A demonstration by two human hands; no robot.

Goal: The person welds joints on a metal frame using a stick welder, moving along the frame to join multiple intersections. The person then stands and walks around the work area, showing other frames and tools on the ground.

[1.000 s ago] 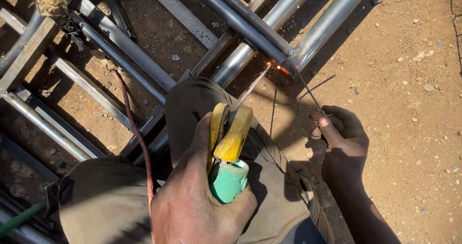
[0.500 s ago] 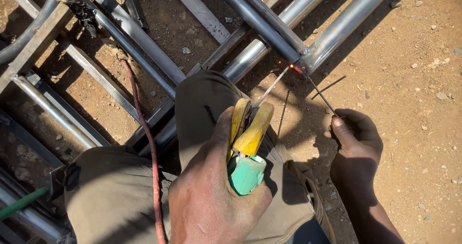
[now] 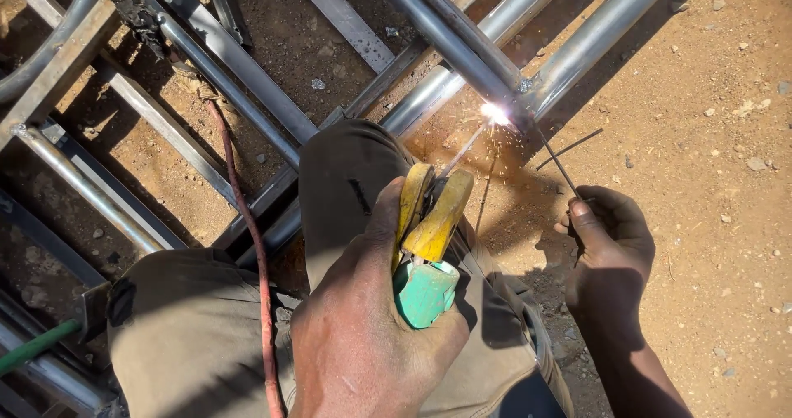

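A: How does the weld go well?
B: Keep the left hand (image 3: 371, 335) tight on the yellow and green electrode holder (image 3: 425, 249) and hold the rod tip steady at the spark (image 3: 495, 113), where the steel pipes (image 3: 577, 51) meet

A: And the counts?
B: Two hands, one holder, one red cable (image 3: 252, 245). The right hand (image 3: 606, 245) pinches one thin spare rod (image 3: 561, 166) near the ground

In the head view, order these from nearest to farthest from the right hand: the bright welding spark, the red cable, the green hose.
From the right hand:
1. Welding spark, up-left at the pipe joint.
2. Red cable, left, beside the knee.
3. Green hose, far left edge.
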